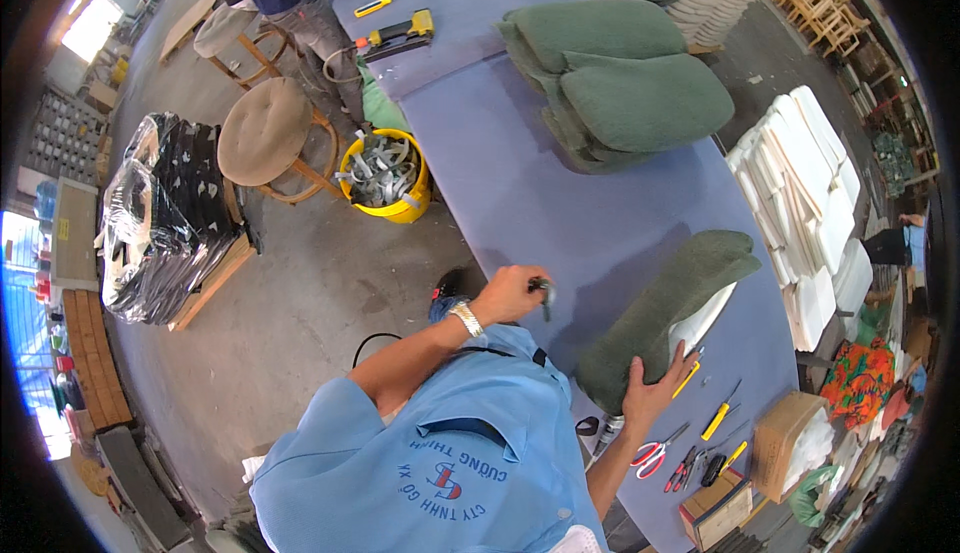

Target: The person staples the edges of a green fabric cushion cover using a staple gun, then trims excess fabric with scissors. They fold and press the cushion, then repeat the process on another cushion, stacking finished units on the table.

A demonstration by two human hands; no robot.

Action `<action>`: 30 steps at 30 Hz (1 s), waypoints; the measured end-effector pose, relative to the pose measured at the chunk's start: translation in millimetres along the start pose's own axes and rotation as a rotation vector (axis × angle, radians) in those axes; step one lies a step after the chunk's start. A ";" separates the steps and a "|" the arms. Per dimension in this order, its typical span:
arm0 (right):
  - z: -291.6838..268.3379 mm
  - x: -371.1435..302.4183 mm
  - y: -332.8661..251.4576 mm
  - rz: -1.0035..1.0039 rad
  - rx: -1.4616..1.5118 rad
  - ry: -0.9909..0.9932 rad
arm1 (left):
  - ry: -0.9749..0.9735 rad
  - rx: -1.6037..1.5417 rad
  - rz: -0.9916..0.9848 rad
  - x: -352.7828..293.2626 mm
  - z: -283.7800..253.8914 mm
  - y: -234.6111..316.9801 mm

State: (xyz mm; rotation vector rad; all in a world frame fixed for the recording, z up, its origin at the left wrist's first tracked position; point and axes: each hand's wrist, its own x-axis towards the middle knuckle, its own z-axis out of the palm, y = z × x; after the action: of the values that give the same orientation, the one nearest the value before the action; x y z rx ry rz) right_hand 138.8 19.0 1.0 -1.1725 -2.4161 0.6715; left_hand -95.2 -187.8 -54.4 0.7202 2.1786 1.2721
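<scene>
My left hand [512, 296], with a metal watch at its wrist, is closed around a small dark object [543, 291] over the near left edge of the table. What that object is I cannot make out. A dark green fabric-covered cushion [650, 313] stands tilted on its edge on the blue-grey table [480, 133]. Its white underside [705, 315] shows on the right. My right hand [655, 383] grips the cushion's near right end, thumb on the fabric and fingers along the underside. Close to that hand lies a yellow-handled tool [687, 380].
Red-handled scissors [650, 458], pliers [682, 470] and yellow cutters lie at the near right by cardboard boxes [785, 443]. Green cushions [640, 93] are stacked farther up, a staple gun [400, 35] beyond. A yellow scrap bucket [405, 208] and stools stand left. Another person [300, 13] works far left.
</scene>
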 end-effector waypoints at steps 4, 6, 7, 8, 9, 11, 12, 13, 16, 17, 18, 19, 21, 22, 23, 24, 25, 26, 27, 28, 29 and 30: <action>17.1 3.6 -12.3 0.026 0.035 0.056 | 0.147 0.052 -0.162 -26.6 -69.9 -88.5; 21.3 -1.1 -15.1 0.011 0.051 0.096 | 0.195 0.002 -0.307 -34.4 -112.3 -129.5; 23.2 -1.5 -15.9 0.022 0.042 0.105 | 0.226 -0.059 -0.373 -34.6 -134.4 -141.3; 24.8 -1.6 -17.4 0.020 0.037 0.107 | 0.217 -0.054 -0.472 -30.6 -157.8 -153.1; 27.5 -0.5 -19.7 0.014 0.036 0.102 | 0.214 -0.048 -0.578 -27.0 -183.8 -160.6; 30.8 -1.3 -20.4 -0.004 0.022 0.101 | 0.302 -0.083 -0.586 -9.5 -227.1 -184.8; 33.8 -1.6 -26.9 0.025 0.069 0.108 | 0.416 -0.307 -0.526 0.6 -244.9 -208.0; 35.0 -3.6 -35.8 0.061 0.112 0.119 | 0.516 -0.531 -0.462 13.2 -259.0 -236.8; 39.2 -13.0 -37.5 0.128 0.158 0.156 | 0.518 -0.159 -0.730 54.1 -309.8 -250.1; 43.7 -17.8 -32.6 0.165 0.164 0.165 | 0.552 -0.105 -0.751 53.6 -310.6 -260.0; 46.9 -20.6 -34.2 0.201 0.169 0.182 | 0.584 -0.054 -0.763 58.0 -313.6 -235.1; 49.1 -27.2 -37.6 0.226 0.182 0.201 | 0.573 -0.043 -0.613 63.6 -308.8 -257.7; 51.6 -35.2 -34.7 0.335 0.235 0.203 | 0.530 -0.123 -0.613 59.7 -276.5 -264.7; 51.1 -37.9 -34.1 0.384 0.265 0.205 | 0.498 -0.263 -0.564 57.3 -259.7 -276.1; 50.7 -38.2 -35.9 0.385 0.236 0.200 | 0.424 -0.389 -0.559 51.2 -240.0 -268.6; 50.4 -37.1 -41.8 0.383 0.213 0.196 | 0.353 -0.512 -0.548 42.5 -220.1 -256.5; 52.6 -27.0 -50.9 0.367 0.207 0.187 | 0.265 -0.522 -0.492 33.1 -201.9 -260.1; 51.2 -23.9 -52.5 0.370 0.217 0.187 | 0.232 -0.309 -0.302 27.8 -182.2 -236.4; 48.2 -34.1 -45.8 0.374 0.242 0.193 | 0.125 -0.294 -0.327 28.4 -172.4 -195.9; 50.5 -35.1 -35.8 0.353 0.132 0.199 | 0.023 -0.294 -0.417 30.6 -158.3 -185.5; 50.0 -28.6 -53.0 0.380 0.151 0.160 | 0.017 -0.294 -0.296 25.2 -135.1 -203.6; 53.8 -39.1 -21.7 0.389 0.097 0.205 | 0.019 -0.158 -0.146 27.4 -124.2 -166.8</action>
State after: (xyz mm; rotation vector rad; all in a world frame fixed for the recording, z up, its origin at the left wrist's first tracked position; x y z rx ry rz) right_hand 120.3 -37.8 -35.4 -1.6034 -1.9829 0.7309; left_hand -228.1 -316.1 -153.7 0.4786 2.0755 1.3606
